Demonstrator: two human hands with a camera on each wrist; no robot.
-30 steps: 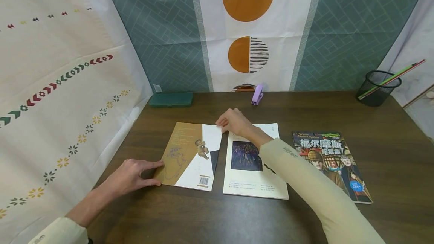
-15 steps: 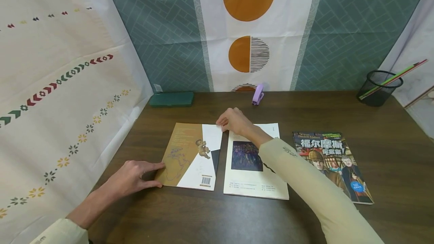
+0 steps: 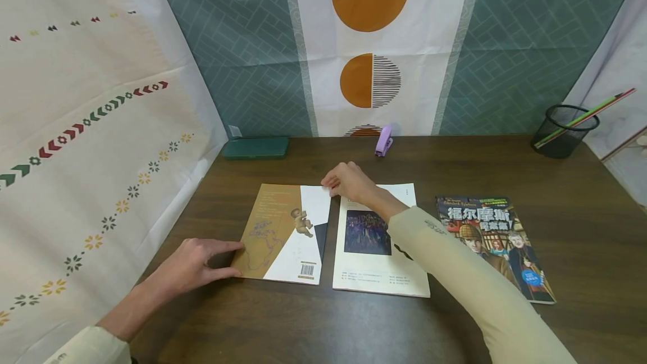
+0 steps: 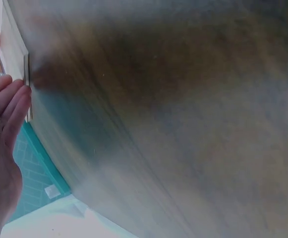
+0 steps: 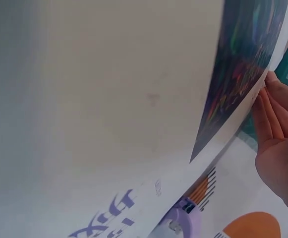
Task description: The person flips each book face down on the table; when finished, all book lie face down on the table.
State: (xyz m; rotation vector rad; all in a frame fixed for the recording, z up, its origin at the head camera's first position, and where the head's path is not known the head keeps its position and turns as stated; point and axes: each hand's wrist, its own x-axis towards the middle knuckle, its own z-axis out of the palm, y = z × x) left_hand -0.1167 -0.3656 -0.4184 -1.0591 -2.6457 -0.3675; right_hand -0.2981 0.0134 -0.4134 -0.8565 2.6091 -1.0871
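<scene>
A brown-and-white book (image 3: 275, 232) with a baby figure and a barcode lies flat at the left of the table in the head view. My left hand (image 3: 194, 265) touches its lower left edge, index finger and thumb spread apart; in the left wrist view, my left hand (image 4: 2, 144) has fairly straight fingers. My right hand (image 3: 351, 183) reaches over a white booklet (image 3: 381, 277) with a dark photo, its fingertips at the book's upper right corner. The right wrist view shows the fingers of my right hand (image 5: 280, 124) mostly extended. My forearm covers part of the booklet.
To the right lies a colourful comic-style book (image 3: 497, 249). A green case (image 3: 255, 149) and a purple stapler (image 3: 384, 141) stand along the back edge. At the far right corner is a black mesh cup (image 3: 561, 133) with pencils (image 3: 586, 117).
The lower end of the brown-and-white book has shifted slightly right over the first half second, turning it a little. Since then, both hands have stayed almost still.
</scene>
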